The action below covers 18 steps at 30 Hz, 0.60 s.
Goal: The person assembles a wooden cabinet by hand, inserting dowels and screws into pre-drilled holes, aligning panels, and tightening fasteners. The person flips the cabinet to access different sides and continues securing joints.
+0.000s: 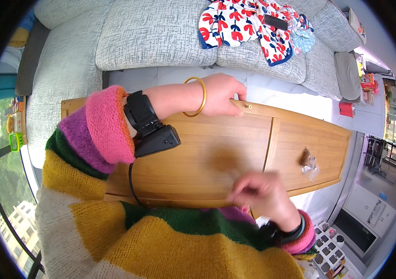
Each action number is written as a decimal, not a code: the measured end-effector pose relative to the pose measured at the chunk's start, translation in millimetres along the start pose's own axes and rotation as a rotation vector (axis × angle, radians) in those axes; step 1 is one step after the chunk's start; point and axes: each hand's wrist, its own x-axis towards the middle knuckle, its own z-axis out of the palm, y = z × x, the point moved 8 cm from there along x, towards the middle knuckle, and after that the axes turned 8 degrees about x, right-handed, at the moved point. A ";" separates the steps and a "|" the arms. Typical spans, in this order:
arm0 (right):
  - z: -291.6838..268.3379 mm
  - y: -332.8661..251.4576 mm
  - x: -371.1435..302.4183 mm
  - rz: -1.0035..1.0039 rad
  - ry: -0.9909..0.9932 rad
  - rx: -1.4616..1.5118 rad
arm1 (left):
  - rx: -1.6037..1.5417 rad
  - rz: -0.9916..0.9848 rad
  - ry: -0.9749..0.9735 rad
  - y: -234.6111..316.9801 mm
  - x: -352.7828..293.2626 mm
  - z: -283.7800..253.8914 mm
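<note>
A long wooden panel, framed along its edges and crossed by a strip, lies in front of me. My left hand grips its far rim, thumb on the top face and fingers over the edge. Just right of that thumb, a small brass-coloured fitting sticks out of the rim. My right hand is above the panel's near edge, bent at the wrist. Motion smears its fingers, so whether they hold anything is unclear. Farther right on the panel rests a small clear plastic bag with something brown by it.
Beyond the panel stands a grey sofa, with a red-and-blue patterned blanket and a dark phone on it. A black device with a cable is strapped to my left wrist. A white rack stands at the lower right.
</note>
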 end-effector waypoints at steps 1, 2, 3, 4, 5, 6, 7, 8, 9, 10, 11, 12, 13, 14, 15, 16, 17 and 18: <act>19.1 -4.5 -6.1 -0.008 -0.189 0.120 | -0.009 -0.005 -0.004 -0.4 0.2 0.2; 38.2 -9.2 -14.1 -0.017 -0.383 0.235 | -0.019 -0.010 -0.010 -0.6 0.5 0.8; 51.3 -7.0 -19.9 0.033 -0.511 0.285 | -0.015 -0.018 -0.017 -1.2 0.8 1.4; 63.1 -5.3 -26.6 0.082 -0.638 0.344 | -0.012 -0.028 -0.025 -2.0 1.1 1.9; 68.9 -7.8 -28.1 0.047 -0.686 0.403 | -0.018 -0.031 -0.028 -2.2 1.2 2.1; 69.3 -8.4 -27.5 0.009 -0.673 0.389 | -0.002 -0.035 -0.032 -2.5 0.8 2.1; 70.1 -8.0 -27.0 -0.015 -0.664 0.368 | 0.003 -0.032 -0.031 -2.2 0.6 1.8; 70.5 -7.9 -26.7 -0.039 -0.654 0.347 | 0.008 -0.029 -0.030 -1.9 0.3 1.7; 71.3 -7.5 -26.5 -0.054 -0.648 0.337 | 0.012 -0.030 -0.027 -1.9 0.4 1.3; 72.2 -7.1 -26.4 -0.067 -0.642 0.329 | 0.015 -0.030 -0.025 -1.5 0.6 1.3; 73.2 -6.3 -26.2 -0.079 -0.641 0.318 | 0.019 -0.029 -0.022 -1.2 0.8 0.9; 75.9 -3.7 -25.9 -0.061 -0.654 0.348 | 0.019 -0.027 -0.023 -0.9 0.9 0.9; 80.2 0.0 -24.9 -0.040 -0.673 0.377 | 0.018 -0.023 -0.024 -0.4 1.1 0.9; 84.8 3.9 -23.6 -0.022 -0.695 0.416 | 0.017 -0.019 -0.024 0.1 1.3 0.7; 90.5 15.9 -21.6 0.111 -0.707 0.499 | 0.018 -0.030 -0.037 -0.8 1.5 1.6; 97.0 26.9 -20.4 0.236 -0.718 0.600 | 0.018 -0.040 -0.050 -2.0 1.6 2.4; 100.5 37.1 -13.9 0.255 -0.672 0.551 | 0.009 -0.047 -0.062 -2.8 1.8 3.4; 104.7 44.2 -12.5 0.309 -0.633 0.625 | 0.020 -0.039 -0.048 -2.8 2.2 2.3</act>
